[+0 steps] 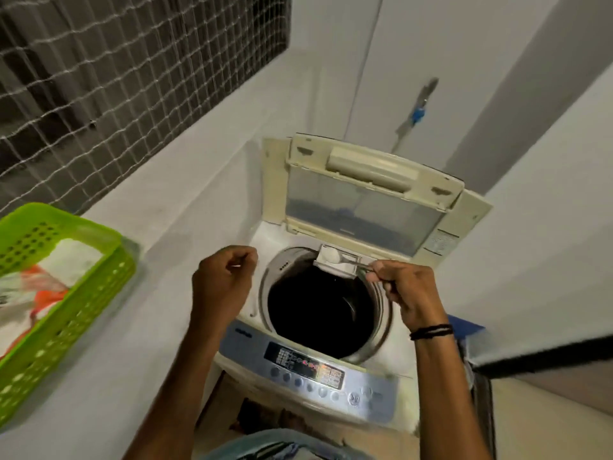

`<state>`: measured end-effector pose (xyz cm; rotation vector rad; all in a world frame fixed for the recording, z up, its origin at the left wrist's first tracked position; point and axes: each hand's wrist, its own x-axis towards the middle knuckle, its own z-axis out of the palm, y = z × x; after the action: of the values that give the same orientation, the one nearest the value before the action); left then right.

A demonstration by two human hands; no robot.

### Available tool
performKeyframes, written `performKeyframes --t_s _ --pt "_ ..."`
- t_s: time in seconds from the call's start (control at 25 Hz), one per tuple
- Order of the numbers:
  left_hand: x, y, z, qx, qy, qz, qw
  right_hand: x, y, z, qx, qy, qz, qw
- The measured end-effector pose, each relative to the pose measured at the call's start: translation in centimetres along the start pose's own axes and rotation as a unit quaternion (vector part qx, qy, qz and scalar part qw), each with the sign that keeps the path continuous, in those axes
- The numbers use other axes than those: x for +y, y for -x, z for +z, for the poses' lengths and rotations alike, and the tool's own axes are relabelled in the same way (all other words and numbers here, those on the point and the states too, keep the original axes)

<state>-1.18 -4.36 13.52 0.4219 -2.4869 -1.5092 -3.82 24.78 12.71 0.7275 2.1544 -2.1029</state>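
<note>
A top-loading washing machine (381, 343) stands below me with its lid (365, 200) raised and its dark drum (318, 307) exposed. At the drum's far rim a small detergent drawer (345, 265) is pulled out. My right hand (408, 293) pinches the handle of a spoon (335, 257) whose bowl, heaped with white powder, sits over that drawer. My left hand (222, 280) hovers over the machine's left top edge, fingers curled, holding nothing that I can see.
A green plastic basket (63, 293) with white and orange packets sits on the grey ledge (139, 327) at the left. A netted window (116, 78) is above it. The control panel (308, 370) faces me. A wall tap (418, 114) is behind the machine; a laundry tub edge (265, 439) is at the bottom.
</note>
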Motion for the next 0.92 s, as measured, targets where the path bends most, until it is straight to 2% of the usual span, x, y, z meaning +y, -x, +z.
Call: performKeyframes --t_s 0.16,0.28,0.36,0.48,0.56,0.64,0.92 --pt "-2.2 -1.3 7.3 -0.079 -0.007 -0.044 0.996 3.9 -5.3 -2.9 0.091 -0.009 0.034 0.995" --pt "-3.9 -2.9 12.3 -0.15 0.025 -0.122 0.981 6.7 -8.7 -2.5 0.129 -0.035 0.081 0.988" --pt "-5.0 -4.5 15.5 -0.175 0.064 -0.215 0.959 8.3 -10.6 -1.4 0.148 -0.038 0.123 0.98" --pt "-6.8 -7.7 20.0 -0.204 0.125 -0.365 0.9 10.5 -12.8 0.6 0.187 0.001 0.155 0.97" --pt "-7.9 -9.4 22.5 -0.207 0.172 -0.435 0.859 11.9 -13.7 2.1 0.208 0.04 0.13 0.969" --pt "-9.0 -11.0 24.5 -0.198 0.21 -0.474 0.832 13.2 -14.3 3.5 0.221 0.09 0.084 0.967" --pt "-11.1 -12.6 28.7 -0.168 0.271 -0.508 0.8 16.3 -15.1 7.5 0.208 0.225 -0.022 0.952"
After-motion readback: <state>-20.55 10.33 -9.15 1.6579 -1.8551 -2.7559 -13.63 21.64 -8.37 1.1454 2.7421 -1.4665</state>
